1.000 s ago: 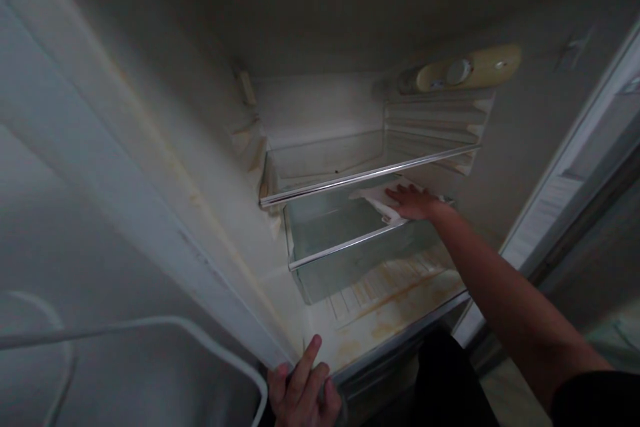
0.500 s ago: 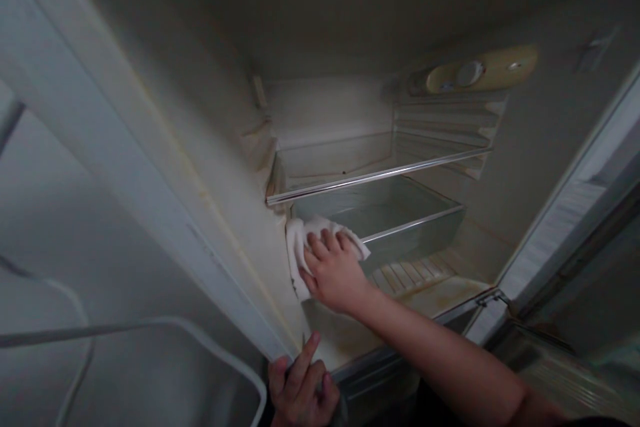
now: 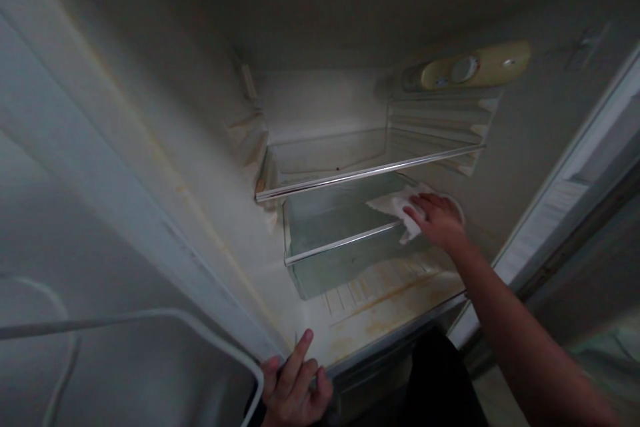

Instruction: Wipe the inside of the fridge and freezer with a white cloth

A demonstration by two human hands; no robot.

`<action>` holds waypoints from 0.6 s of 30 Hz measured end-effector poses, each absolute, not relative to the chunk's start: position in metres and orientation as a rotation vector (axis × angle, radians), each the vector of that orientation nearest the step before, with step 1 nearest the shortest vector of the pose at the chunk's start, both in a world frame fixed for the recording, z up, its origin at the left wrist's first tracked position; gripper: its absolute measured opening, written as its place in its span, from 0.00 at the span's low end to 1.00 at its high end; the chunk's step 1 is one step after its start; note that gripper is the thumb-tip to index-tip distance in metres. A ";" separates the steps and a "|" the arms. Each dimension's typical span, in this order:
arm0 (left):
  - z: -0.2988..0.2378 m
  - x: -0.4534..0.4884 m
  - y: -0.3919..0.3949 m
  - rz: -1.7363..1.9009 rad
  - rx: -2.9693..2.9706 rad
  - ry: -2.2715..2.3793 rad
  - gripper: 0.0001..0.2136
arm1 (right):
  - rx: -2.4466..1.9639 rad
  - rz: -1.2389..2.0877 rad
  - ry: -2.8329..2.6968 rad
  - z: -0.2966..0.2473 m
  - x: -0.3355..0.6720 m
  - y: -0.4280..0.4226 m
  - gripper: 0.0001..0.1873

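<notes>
I look into an open, empty fridge. My right hand [image 3: 436,219] reaches in and presses a white cloth [image 3: 395,205] flat onto the right end of the lower glass shelf [image 3: 340,243]. Its fingers lie stretched over the cloth. My left hand [image 3: 293,388] sits at the bottom of the picture with its fingers curled round the lower edge of the fridge's left side frame [image 3: 150,213], index finger raised. Above the cloth runs the upper glass shelf [image 3: 365,173].
A yellowed thermostat dial housing [image 3: 467,69] sits high on the right wall. The fridge floor [image 3: 380,310] carries orange-brown stains. A white wire rail [image 3: 150,320] of the door rack crosses the lower left. The door seal [image 3: 565,187] runs down the right.
My right hand carried the cloth from the right of the lower shelf to its front left corner, and now it is back at the right end. The left hand stayed put.
</notes>
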State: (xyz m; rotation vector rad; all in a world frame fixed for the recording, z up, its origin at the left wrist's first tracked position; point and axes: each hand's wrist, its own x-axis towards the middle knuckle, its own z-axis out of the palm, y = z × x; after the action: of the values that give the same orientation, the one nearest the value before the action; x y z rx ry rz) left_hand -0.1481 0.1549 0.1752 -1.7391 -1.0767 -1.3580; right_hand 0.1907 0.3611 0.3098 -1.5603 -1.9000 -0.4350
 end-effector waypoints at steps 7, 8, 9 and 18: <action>0.171 -0.153 0.156 -1.387 -1.740 -1.069 0.08 | -1.680 -0.640 -1.826 0.299 0.203 0.363 0.27; 0.170 -0.154 0.156 -1.382 -1.756 -1.068 0.07 | -1.700 -0.635 -1.806 0.300 0.196 0.359 0.27; 0.170 -0.155 0.156 -1.381 -1.771 -1.063 0.07 | -1.706 -0.625 -1.798 0.301 0.187 0.355 0.27; 0.171 -0.156 0.154 -1.375 -1.807 -1.076 0.07 | -1.292 -0.394 -2.038 0.304 0.036 0.286 0.29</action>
State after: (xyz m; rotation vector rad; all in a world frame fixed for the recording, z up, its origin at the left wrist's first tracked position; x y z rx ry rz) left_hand -0.1560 0.1539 0.1706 -1.8074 -1.0755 -1.3753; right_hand 0.0360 0.2861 0.3039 -1.2923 -2.0382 -0.3943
